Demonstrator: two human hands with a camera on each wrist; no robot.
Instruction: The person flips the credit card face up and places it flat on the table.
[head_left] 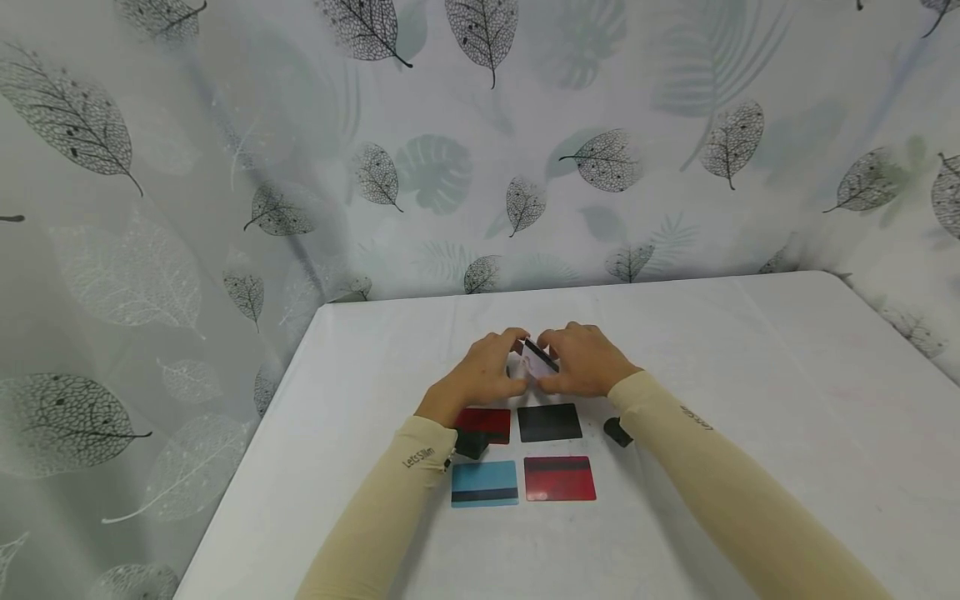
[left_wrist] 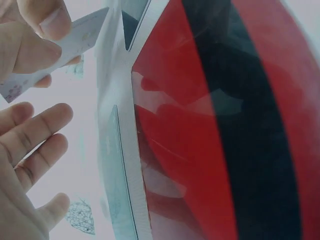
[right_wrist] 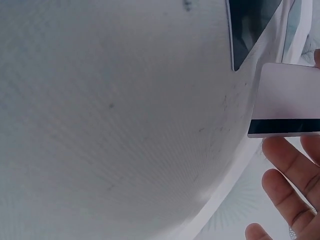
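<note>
A whitish plastic card [head_left: 537, 360] with a black stripe is held tilted between both hands above the table. My left hand [head_left: 486, 367] pinches its left side, thumb nearer me and index finger at the upper corner. My right hand [head_left: 581, 362] grips its right side with thumb and fingers. In the right wrist view the white card [right_wrist: 287, 97] shows its stripe side. Below the hands lie a red card [head_left: 491, 423], partly covered by the left wrist, and a black card [head_left: 550, 422]. A light teal card [left_wrist: 120, 185] shows edge-on in the left wrist view.
Nearer me, a blue card [head_left: 484, 483] and another red card [head_left: 560, 478] lie side by side, stripes up. All rest on a white table [head_left: 712, 350]. Leaf-patterned curtains [head_left: 480, 183] hang behind and at the sides. Dark cameras sit at both wrists.
</note>
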